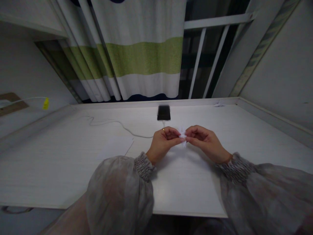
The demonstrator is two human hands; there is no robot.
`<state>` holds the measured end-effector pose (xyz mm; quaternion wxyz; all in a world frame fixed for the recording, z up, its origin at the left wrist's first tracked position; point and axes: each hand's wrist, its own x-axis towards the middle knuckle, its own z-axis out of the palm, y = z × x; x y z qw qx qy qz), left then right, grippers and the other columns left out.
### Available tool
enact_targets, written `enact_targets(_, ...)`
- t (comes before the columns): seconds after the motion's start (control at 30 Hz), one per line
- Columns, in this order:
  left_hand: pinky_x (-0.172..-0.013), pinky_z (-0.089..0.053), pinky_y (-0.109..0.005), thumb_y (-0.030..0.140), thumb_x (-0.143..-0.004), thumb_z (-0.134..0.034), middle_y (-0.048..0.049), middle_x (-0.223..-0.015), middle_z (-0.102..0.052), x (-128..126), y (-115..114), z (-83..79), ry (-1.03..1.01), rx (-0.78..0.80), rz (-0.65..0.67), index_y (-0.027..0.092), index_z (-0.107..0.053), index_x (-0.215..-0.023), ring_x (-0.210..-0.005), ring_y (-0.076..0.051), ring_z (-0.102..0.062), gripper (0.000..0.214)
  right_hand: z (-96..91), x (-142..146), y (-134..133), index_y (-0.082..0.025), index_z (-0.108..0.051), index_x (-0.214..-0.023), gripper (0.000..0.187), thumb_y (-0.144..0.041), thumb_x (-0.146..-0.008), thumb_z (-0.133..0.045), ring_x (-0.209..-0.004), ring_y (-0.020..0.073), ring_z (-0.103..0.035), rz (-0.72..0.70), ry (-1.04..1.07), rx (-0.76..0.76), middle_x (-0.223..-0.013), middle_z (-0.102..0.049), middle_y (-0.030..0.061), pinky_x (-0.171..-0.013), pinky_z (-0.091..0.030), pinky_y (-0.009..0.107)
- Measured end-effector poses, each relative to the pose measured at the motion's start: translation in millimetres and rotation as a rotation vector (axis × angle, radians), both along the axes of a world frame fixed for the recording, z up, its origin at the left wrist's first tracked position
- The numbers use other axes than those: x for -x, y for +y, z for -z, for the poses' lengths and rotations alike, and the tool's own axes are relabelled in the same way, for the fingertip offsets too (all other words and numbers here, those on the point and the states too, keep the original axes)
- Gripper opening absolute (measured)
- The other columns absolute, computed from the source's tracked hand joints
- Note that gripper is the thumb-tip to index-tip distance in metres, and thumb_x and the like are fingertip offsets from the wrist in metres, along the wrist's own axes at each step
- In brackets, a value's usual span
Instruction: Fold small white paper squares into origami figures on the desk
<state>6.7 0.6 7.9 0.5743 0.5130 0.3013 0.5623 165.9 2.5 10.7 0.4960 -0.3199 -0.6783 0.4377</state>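
In the head view, the small white folded piece (183, 134) is held at about 4 o'clock from the middle of the picture, over the pale bench (186, 192). The left hand (163, 142) comes in from between 8 and 9 o'clock and the right hand (207, 143) from between 3 and 4; the fingers of both are pinched on the piece, thumbs nearest the body. It looks like paper, so I judge it very light, dry rather than slippery, crisp along its folds but easily crushed or torn. The fold layers are too blurred to count. A gentle pinch where several layers seem to meet, near its middle, should suit it best; the thin points toward 12 and 6 o'clock would likely bend under pressure. From the piece, a phone (163, 113) lies between 10 and 11 o'clock, a white cable (132, 133) near 9, a white sheet (116, 147) just below 9, and a second white item (219, 104), too small to make out, between 1 and 2.
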Motion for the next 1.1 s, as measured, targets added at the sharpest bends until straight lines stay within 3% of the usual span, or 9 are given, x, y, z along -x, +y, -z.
enact_targets(0.2,-0.064,-0.049,-0.024,0.015,-0.049,-0.076,0.0012,-0.064,-0.063,0.4,1.5,2.1,0.001,-0.016,-0.004,0.013,-0.055,-0.065,-0.06,-0.008,-0.059,0.026,-2.2,3.0,-1.1,-0.019,-0.06,-0.083,0.028,-0.031,-0.061,-0.072,-0.065,0.0111,-0.055,0.062,0.04,0.098,-0.073,-0.06,-0.0003,-0.063,-0.046,0.026)
enact_targets(0.37,-0.065,-0.049,-0.025,0.015,-0.05,-0.076,0.0011,-0.064,-0.062,0.8,1.4,2.8,0.011,-0.011,-0.002,0.013,-0.054,-0.066,-0.061,-0.009,-0.059,0.027,-6.3,3.7,-2.1,-0.017,-0.063,-0.069,0.028,-0.041,-0.058,-0.071,-0.062,0.0131,-0.056,0.106,-0.08,0.13,-0.067,-0.062,0.0009,-0.062,-0.046,0.027)
enact_targets(0.57,-0.064,-0.046,-0.024,0.016,-0.049,-0.076,0.0014,-0.064,-0.061,1.0,1.9,1.9,0.063,-0.011,0.002,0.012,-0.055,-0.066,-0.06,-0.008,-0.057,0.028,-8.4,4.3,-2.5,-0.017,-0.063,-0.063,0.024,-0.04,-0.061,-0.069,-0.056,0.0114,-0.053,0.177,-0.149,0.119,-0.056,-0.06,-0.0008,-0.059,-0.043,0.026)
enact_targets(0.83,-0.056,-0.044,-0.021,0.02,-0.051,-0.076,0.0003,-0.063,-0.062,-1.2,0.3,-0.7,0.127,0.085,-0.075,0.013,-0.058,-0.07,-0.057,-0.009,-0.057,0.027,-4.0,3.5,-1.9,-0.017,-0.063,-0.067,0.022,-0.038,-0.068,-0.063,-0.055,0.0133,-0.056,0.247,-0.247,0.025,-0.055,-0.061,-0.0001,-0.057,-0.043,0.027)
enact_targets(1.1,-0.062,-0.048,-0.024,0.018,-0.051,-0.074,-0.0003,-0.064,-0.063,-4.3,1.8,2.3,0.041,0.065,-0.106,0.012,-0.062,-0.065,-0.06,-0.009,-0.058,0.019,-8.7,6.5,-5.3,-0.018,-0.061,-0.062,0.022,-0.039,-0.066,-0.063,-0.054,0.0132,-0.056,0.251,-0.238,0.068,-0.054,-0.061,-0.0004,-0.058,-0.045,0.027)
